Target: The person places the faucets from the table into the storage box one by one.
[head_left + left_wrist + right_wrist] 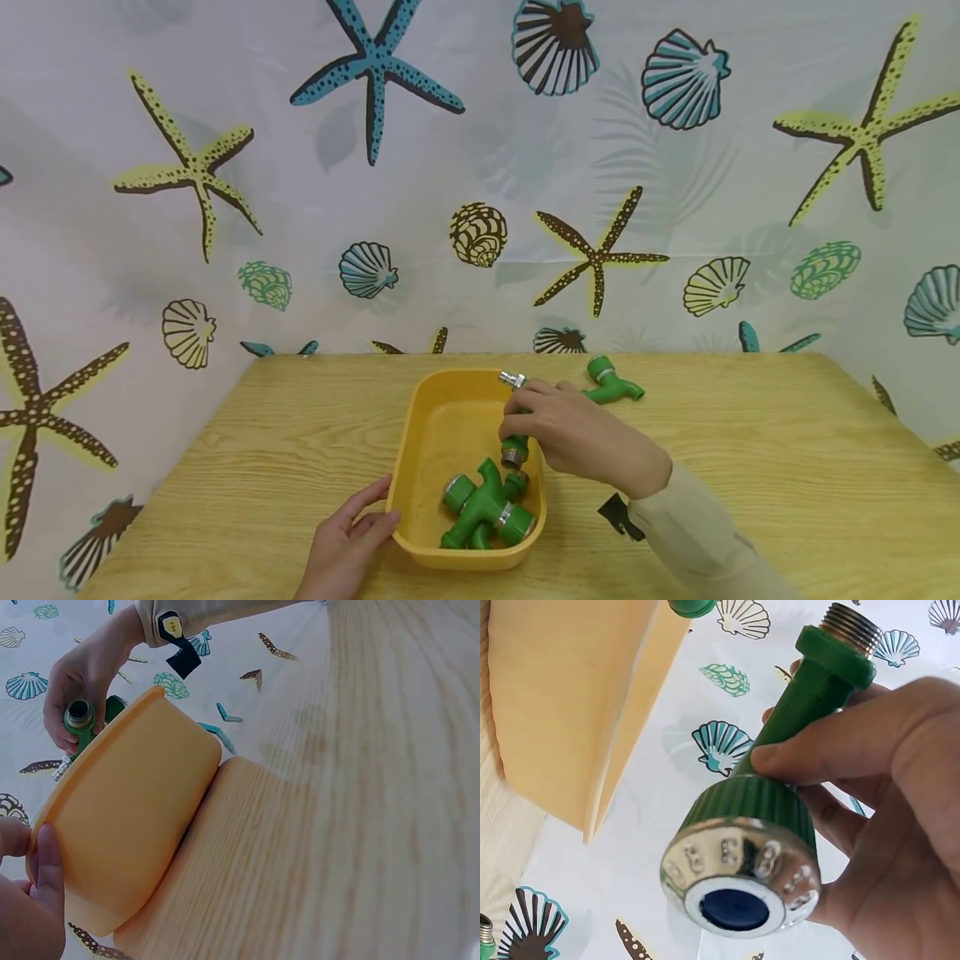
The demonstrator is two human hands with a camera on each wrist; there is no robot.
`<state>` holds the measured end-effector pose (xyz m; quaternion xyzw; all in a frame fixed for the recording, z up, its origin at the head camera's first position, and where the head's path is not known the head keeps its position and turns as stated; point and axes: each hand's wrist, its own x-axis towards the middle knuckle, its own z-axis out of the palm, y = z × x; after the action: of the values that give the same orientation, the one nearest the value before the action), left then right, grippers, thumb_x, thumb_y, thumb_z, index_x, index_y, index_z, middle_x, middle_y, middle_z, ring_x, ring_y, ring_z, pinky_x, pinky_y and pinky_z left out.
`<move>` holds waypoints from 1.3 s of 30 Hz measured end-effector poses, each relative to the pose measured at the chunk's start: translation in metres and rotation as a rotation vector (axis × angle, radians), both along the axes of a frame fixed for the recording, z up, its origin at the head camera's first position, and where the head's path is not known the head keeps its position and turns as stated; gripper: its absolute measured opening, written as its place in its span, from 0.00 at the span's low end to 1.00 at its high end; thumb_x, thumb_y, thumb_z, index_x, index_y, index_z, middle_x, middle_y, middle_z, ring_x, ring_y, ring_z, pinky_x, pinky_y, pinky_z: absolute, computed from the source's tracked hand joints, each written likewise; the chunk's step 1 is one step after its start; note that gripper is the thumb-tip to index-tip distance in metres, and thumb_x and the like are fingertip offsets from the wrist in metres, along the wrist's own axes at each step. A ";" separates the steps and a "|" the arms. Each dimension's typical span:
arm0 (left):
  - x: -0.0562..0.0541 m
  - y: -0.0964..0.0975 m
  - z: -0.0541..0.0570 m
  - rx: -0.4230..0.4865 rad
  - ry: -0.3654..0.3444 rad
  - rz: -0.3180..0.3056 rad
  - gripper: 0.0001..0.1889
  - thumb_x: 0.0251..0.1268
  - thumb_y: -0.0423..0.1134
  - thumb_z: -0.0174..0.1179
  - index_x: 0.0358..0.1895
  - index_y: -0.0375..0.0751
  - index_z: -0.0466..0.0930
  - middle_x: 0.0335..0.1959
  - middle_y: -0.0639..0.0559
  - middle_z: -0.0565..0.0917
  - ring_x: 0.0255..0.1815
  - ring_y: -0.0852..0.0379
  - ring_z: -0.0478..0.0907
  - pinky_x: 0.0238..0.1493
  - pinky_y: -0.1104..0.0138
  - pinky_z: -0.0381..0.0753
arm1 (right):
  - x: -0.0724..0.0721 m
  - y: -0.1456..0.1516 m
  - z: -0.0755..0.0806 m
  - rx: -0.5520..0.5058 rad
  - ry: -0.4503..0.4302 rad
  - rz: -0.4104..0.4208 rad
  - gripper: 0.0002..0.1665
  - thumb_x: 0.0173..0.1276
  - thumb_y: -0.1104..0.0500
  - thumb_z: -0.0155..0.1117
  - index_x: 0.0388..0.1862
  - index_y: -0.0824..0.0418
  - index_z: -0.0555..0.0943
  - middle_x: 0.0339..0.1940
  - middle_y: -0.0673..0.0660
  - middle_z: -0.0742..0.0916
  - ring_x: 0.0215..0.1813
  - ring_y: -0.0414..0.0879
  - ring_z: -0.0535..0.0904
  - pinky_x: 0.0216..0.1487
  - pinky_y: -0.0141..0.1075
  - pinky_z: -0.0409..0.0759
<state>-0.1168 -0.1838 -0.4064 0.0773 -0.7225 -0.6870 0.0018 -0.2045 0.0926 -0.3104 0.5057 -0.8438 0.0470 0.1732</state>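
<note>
My right hand [555, 421] holds a green plastic tap [802, 705] over the right side of a yellow bin [397, 467]. The right wrist view shows this tap's threaded metal end and its ribbed knob [739, 877], which has a chrome cap with a dark blue centre. Several more green taps [483, 508] lie piled in the near end of the bin, partly covering one another. With thumb and fingers, my left hand [348, 537] grips the bin's left wall near the front. In the left wrist view the bin's outer side [142, 810] hides its contents.
Behind the right hand, another green tap [613, 387] lies on the wooden table [750, 442], just right of the bin. A black strap [621, 517] hangs at the right wrist. A cloth [450, 317] printed with shells and starfish closes off the table's back and sides.
</note>
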 end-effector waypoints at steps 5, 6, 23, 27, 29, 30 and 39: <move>0.000 0.000 0.000 -0.002 0.008 -0.005 0.28 0.64 0.31 0.62 0.66 0.28 0.68 0.58 0.39 0.74 0.42 0.58 0.81 0.42 0.70 0.81 | -0.005 -0.005 0.003 0.045 -0.022 0.006 0.22 0.61 0.76 0.64 0.38 0.48 0.84 0.41 0.48 0.82 0.45 0.45 0.75 0.30 0.34 0.68; 0.000 0.000 0.001 -0.002 0.010 -0.006 0.28 0.64 0.31 0.62 0.66 0.28 0.68 0.58 0.39 0.74 0.41 0.59 0.81 0.42 0.70 0.81 | -0.005 -0.007 0.003 0.052 -0.027 0.009 0.22 0.61 0.76 0.63 0.38 0.48 0.84 0.41 0.48 0.82 0.45 0.45 0.75 0.29 0.33 0.67; 0.000 -0.001 0.001 -0.043 -0.018 0.009 0.28 0.65 0.33 0.63 0.67 0.30 0.68 0.59 0.40 0.73 0.42 0.59 0.81 0.40 0.71 0.80 | -0.030 -0.039 0.011 0.230 -0.210 0.063 0.27 0.56 0.81 0.60 0.39 0.51 0.85 0.39 0.48 0.82 0.45 0.46 0.75 0.26 0.30 0.68; 0.000 -0.001 0.000 -0.032 -0.015 0.009 0.28 0.65 0.32 0.63 0.67 0.29 0.68 0.59 0.40 0.73 0.41 0.58 0.81 0.40 0.71 0.80 | -0.036 -0.046 0.005 0.283 -0.233 0.076 0.28 0.54 0.82 0.59 0.39 0.51 0.85 0.37 0.47 0.81 0.44 0.44 0.76 0.34 0.30 0.74; -0.001 0.000 0.000 -0.025 -0.012 0.006 0.28 0.65 0.32 0.63 0.67 0.29 0.68 0.58 0.40 0.73 0.41 0.58 0.81 0.40 0.70 0.80 | -0.039 -0.049 0.003 0.300 -0.242 0.083 0.28 0.53 0.83 0.59 0.38 0.51 0.85 0.36 0.47 0.81 0.41 0.44 0.75 0.35 0.30 0.74; -0.001 0.000 0.000 -0.023 -0.011 0.005 0.28 0.65 0.32 0.63 0.67 0.29 0.68 0.58 0.40 0.73 0.41 0.58 0.81 0.40 0.70 0.80 | -0.040 -0.050 0.002 0.308 -0.251 0.081 0.29 0.53 0.83 0.58 0.38 0.51 0.85 0.35 0.47 0.80 0.41 0.43 0.75 0.34 0.30 0.73; -0.001 0.001 -0.002 -0.012 0.005 0.002 0.28 0.65 0.32 0.62 0.66 0.28 0.68 0.58 0.40 0.73 0.40 0.59 0.81 0.39 0.69 0.80 | -0.053 -0.065 -0.006 0.375 -0.362 0.062 0.26 0.53 0.82 0.58 0.38 0.53 0.84 0.32 0.46 0.79 0.36 0.41 0.72 0.32 0.30 0.71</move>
<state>-0.1177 -0.1830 -0.4080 0.0765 -0.7264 -0.6830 0.0049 -0.2579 0.0281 -0.3167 0.5378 -0.8393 -0.0153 -0.0786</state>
